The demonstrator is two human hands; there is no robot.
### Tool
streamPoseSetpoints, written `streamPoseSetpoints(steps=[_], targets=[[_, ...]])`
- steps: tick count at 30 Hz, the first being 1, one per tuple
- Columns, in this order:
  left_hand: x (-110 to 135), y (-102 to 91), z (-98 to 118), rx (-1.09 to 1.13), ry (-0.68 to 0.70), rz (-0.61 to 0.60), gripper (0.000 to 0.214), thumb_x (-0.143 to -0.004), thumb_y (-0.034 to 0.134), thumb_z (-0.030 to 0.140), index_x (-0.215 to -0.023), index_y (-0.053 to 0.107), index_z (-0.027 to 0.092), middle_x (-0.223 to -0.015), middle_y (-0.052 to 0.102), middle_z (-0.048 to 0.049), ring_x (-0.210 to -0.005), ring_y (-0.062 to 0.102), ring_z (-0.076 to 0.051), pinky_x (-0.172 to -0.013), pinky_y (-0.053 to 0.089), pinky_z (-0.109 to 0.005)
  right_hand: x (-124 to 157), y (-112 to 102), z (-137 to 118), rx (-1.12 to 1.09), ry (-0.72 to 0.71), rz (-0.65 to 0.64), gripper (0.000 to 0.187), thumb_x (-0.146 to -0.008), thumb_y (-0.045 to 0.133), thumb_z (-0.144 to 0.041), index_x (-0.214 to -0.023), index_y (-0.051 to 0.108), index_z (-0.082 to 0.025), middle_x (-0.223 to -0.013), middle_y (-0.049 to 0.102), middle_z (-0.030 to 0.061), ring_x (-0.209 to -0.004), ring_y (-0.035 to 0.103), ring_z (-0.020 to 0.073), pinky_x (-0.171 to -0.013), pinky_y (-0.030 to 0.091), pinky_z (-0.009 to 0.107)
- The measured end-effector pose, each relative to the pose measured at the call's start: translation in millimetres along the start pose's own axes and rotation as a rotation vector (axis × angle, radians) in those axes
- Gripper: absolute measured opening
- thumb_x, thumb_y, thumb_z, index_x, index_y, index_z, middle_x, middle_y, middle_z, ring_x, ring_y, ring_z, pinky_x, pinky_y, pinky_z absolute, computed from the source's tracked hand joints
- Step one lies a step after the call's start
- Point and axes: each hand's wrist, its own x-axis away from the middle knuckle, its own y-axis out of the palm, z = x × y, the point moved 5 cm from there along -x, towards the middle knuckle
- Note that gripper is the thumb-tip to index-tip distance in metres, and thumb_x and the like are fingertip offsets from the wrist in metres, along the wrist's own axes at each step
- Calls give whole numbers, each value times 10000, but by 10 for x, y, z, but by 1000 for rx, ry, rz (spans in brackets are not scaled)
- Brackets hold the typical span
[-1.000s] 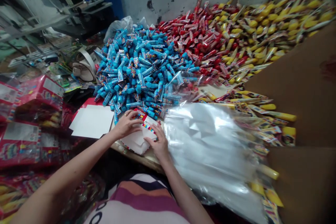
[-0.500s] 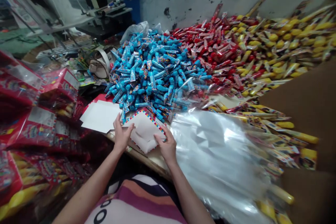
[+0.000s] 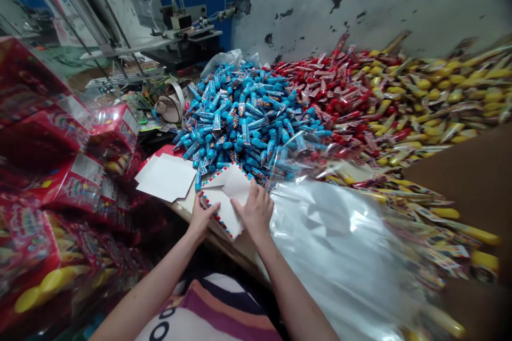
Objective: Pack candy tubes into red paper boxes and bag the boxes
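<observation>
The left hand pinches the folded card by its striped edge; the right hand grips its opposite side, over the near edge of the bench, before the blue tubes; light, even thumb pressure should keep creases square.

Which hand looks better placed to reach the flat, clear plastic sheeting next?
Probably the right hand: it is beside that sheeting, while the left hand is farther off, at the opposite side of the folded white card with multicoloured edging.
</observation>
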Motion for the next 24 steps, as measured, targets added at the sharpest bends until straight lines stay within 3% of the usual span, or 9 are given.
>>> streamPoseSetpoints(steps=[4,8,10,12,14,17,24], targets=[[-4,35,95,-106,55,4,686,-603,814,336,-1189,476,222,-1082,601,-47,-1043,600,-205,-923,472,-330,31,1,69,15,37,62,708,-841,566,-553,-1390,392,-141,-1124,545,193,-1029,488,334,-874,384,474],[46,-45,282,-486,263,177,663,-554,822,305,-1143,541,188,-1235,477,-105,-1273,426,-294,-1113,293,-430,82,8,45,-13,42,87,703,-843,560,-559,-1386,393,-145,-1156,537,200,-1035,494,337,-860,391,460],[99,-24,352,-570,344,189,650,-561,813,308,-1139,547,180,-1272,452,-121,-1294,398,-310,-1121,276,-446,98,8,39,-5,62,73,729,-836,578,-544,-1399,370,-132,-1183,534,207,-1050,500,344,-855,396,454],[121,40,328,-445,281,91,633,-609,786,333,-1165,520,189,-1208,526,-113,-1194,504,-286,-1036,388,-434,106,-5,47,9,87,60,746,-826,601,-527,-1401,360,-117,-1201,537,210,-1063,507,351,-855,401,451],[119,122,239,-205,111,-18,626,-643,769,359,-1183,491,206,-1080,616,-83,-1000,617,-237,-868,498,-366,101,-26,54,7,101,43,743,-811,620,-525,-1383,377,-118,-1210,546,203,-1070,516,352,-855,406,447],[94,209,154,40,-48,-53,654,-606,807,346,-1169,503,213,-1006,667,-53,-823,652,-182,-707,519,-273,66,-61,50,-39,134,21,709,-782,628,-571,-1313,439,-141,-1183,575,179,-1062,536,346,-854,412,442],[63,272,219,118,-46,-45,625,-545,852,284,-1094,568,191,-988,695,-41,-805,657,-173,-710,531,-275,-25,-67,36,-69,233,63,729,-724,661,-612,-1205,487,-91,-1130,591,225,-1088,518,371,-912,380,478]])
